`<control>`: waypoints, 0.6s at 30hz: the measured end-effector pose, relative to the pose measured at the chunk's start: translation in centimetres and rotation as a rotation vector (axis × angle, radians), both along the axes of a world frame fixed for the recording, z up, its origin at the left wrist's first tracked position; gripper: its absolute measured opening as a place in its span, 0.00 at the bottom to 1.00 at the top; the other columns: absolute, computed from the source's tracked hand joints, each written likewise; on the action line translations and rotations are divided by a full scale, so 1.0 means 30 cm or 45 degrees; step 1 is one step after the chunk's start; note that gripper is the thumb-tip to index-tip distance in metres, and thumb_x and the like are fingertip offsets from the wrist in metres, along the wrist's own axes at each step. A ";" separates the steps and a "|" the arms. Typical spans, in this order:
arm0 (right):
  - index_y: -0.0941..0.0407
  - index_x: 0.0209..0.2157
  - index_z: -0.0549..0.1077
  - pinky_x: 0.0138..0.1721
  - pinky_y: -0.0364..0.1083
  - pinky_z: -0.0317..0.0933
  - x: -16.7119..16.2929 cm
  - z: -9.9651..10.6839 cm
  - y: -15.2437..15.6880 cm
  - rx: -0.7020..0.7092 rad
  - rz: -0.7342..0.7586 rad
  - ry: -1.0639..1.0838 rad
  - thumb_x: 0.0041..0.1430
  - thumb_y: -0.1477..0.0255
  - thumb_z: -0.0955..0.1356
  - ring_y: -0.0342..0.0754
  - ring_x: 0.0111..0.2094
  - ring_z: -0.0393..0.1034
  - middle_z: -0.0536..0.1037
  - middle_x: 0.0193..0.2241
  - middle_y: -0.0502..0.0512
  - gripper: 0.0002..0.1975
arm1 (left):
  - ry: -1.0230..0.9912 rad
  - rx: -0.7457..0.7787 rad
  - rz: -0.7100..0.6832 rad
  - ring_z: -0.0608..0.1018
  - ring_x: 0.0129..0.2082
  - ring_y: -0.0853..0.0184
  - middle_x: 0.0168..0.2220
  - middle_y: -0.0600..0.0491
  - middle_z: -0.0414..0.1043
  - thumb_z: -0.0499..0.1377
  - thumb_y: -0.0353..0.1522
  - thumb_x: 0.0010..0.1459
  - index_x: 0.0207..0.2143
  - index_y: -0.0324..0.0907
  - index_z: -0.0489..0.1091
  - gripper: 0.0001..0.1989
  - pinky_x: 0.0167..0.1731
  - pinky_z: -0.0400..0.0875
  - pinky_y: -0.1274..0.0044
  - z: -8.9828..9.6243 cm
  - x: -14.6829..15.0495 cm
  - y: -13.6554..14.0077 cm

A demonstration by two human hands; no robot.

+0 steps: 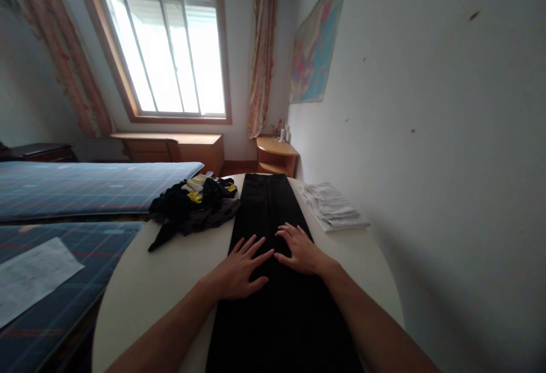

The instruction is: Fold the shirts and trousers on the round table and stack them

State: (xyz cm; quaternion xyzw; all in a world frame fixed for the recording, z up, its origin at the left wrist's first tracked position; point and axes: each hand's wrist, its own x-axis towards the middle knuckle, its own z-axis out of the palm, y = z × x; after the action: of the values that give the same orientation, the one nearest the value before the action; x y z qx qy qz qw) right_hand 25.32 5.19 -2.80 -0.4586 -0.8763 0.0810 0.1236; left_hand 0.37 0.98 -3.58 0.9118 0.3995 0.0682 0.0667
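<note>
A pair of black trousers [281, 322] lies lengthwise down the middle of a round cream table [140, 293], its waist end at the far rim. My left hand [241, 270] rests on the cloth near its left edge, palm down with the fingers spread. Just to the right, my right hand [298, 249] lies flat on the same trousers, fingers apart. The fingertips of both hands come close together at the middle. Neither hand grips anything. The near end of the trousers runs out of view at the bottom.
A crumpled heap of black, yellow and grey clothes [196, 205] sits at the table's far left. Folded white cloth [333, 205] lies at the far right. The wall [447, 208] stands close on the right. Left of the table are plaid mattresses [106, 188], one bearing a paper sheet [38, 276].
</note>
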 end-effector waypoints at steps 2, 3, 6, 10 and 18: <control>0.55 0.61 0.63 0.68 0.63 0.36 -0.003 -0.006 -0.004 -0.006 0.004 -0.012 0.62 0.53 0.63 0.57 0.70 0.43 0.59 0.66 0.61 0.30 | 0.002 -0.005 -0.022 0.43 0.71 0.50 0.72 0.50 0.38 0.56 0.45 0.63 0.70 0.57 0.43 0.37 0.65 0.43 0.52 -0.001 0.004 -0.002; 0.55 0.61 0.63 0.68 0.64 0.35 -0.005 -0.009 -0.005 -0.008 -0.002 -0.023 0.62 0.53 0.63 0.57 0.70 0.42 0.58 0.67 0.61 0.31 | 0.005 -0.005 -0.023 0.43 0.71 0.49 0.72 0.49 0.38 0.56 0.45 0.63 0.70 0.56 0.43 0.38 0.65 0.42 0.51 0.000 0.005 -0.004; 0.55 0.62 0.62 0.68 0.64 0.34 -0.005 -0.012 -0.006 -0.016 -0.011 -0.055 0.63 0.53 0.62 0.57 0.70 0.40 0.56 0.68 0.60 0.32 | 0.031 -0.017 -0.008 0.42 0.71 0.48 0.72 0.48 0.37 0.55 0.46 0.63 0.70 0.55 0.42 0.38 0.65 0.42 0.50 0.006 0.012 -0.009; 0.57 0.66 0.57 0.68 0.62 0.34 -0.001 -0.004 -0.023 -0.074 0.007 -0.103 0.64 0.50 0.60 0.57 0.71 0.37 0.50 0.70 0.60 0.37 | 0.047 -0.027 0.023 0.42 0.71 0.49 0.72 0.49 0.37 0.53 0.46 0.65 0.70 0.54 0.44 0.35 0.65 0.42 0.51 0.020 0.028 -0.024; 0.58 0.70 0.46 0.69 0.61 0.32 0.005 0.024 -0.219 -0.177 0.093 -0.140 0.64 0.46 0.57 0.59 0.71 0.33 0.43 0.71 0.59 0.43 | 0.024 -0.143 -0.150 0.40 0.71 0.49 0.72 0.45 0.35 0.58 0.46 0.61 0.71 0.48 0.43 0.41 0.66 0.40 0.52 0.060 0.018 -0.180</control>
State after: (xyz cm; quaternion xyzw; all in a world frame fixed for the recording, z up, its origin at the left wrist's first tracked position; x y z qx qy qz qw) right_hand 25.46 -1.38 -2.10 -0.4375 -0.8902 0.1207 0.0403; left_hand 0.90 -4.41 -1.78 0.9291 0.3490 0.0333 0.1178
